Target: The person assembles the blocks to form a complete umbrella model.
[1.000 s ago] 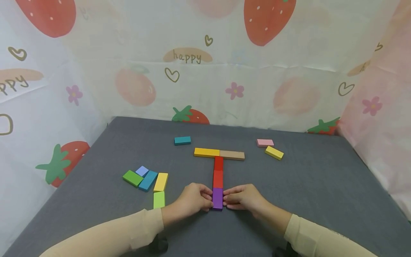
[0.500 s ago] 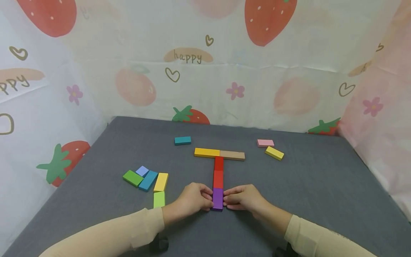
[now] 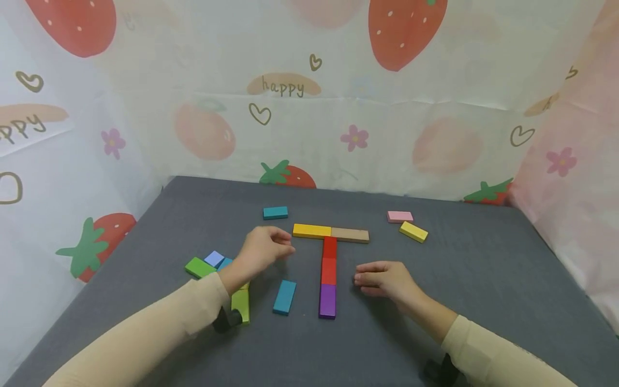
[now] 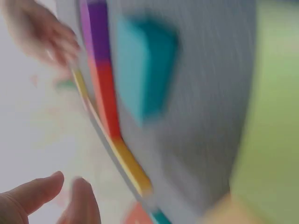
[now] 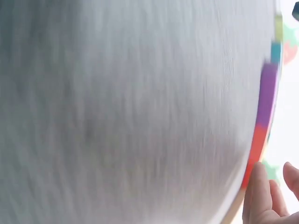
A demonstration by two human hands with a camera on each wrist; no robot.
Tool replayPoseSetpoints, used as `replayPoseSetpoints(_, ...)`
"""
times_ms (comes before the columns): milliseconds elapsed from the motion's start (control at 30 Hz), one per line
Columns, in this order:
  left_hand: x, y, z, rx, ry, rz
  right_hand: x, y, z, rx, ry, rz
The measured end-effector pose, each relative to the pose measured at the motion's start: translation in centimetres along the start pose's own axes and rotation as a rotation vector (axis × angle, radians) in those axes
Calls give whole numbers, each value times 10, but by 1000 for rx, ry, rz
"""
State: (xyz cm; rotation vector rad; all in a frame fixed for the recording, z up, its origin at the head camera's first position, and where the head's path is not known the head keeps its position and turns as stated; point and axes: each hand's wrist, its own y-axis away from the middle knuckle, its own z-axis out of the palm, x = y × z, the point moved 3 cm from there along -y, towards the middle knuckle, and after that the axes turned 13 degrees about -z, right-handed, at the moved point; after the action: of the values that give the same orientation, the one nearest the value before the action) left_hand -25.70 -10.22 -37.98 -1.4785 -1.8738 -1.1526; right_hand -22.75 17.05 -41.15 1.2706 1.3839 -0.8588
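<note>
Flat wooden blocks form a T on the grey table. Its bar is an orange-yellow block [image 3: 311, 231] and a tan block [image 3: 350, 235]. Two red blocks [image 3: 329, 271] and a purple block [image 3: 327, 301] make the stem. My left hand [image 3: 263, 250] hovers left of the orange-yellow block's end, fingers loosely bent, holding nothing. Right of the stem, apart from it, is my right hand [image 3: 387, 280], its fingers relaxed and holding nothing. A blue block [image 3: 284, 297] lies alone between the left forearm and the purple block; the left wrist view shows it blurred as a teal block [image 4: 156, 70].
On the left, partly behind the left forearm, lie green [image 3: 199, 267], pale blue [image 3: 214, 258] and lime [image 3: 240, 307] blocks, with others mostly hidden. A teal block [image 3: 275, 213] lies at the back; pink [image 3: 400, 216] and yellow [image 3: 413, 231] blocks lie back right. A printed cloth [image 3: 387, 145] walls the table.
Both hands have let go of the purple block's sides. The left moved up and left, uncovering the lone blue block; the right drew back right and slightly up. The T stays put.
</note>
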Motion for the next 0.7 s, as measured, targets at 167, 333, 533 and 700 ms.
replayPoseSetpoints(167, 1, -40, -36, 93, 0, -1, -8, -17, -31, 63, 33, -74)
replayPoseSetpoints(333, 2, -80, -53, 131, -45, 13, -14, -34, -64, 163, 49, -87)
replayPoseSetpoints(533, -1, -110, -65, 118, -63, -2, -16, -50, -93, 256, -49, -47)
replayPoseSetpoints(700, -4, -121, -65, 76, -77, -16, -13, -58, -110, 339, -148, 10)
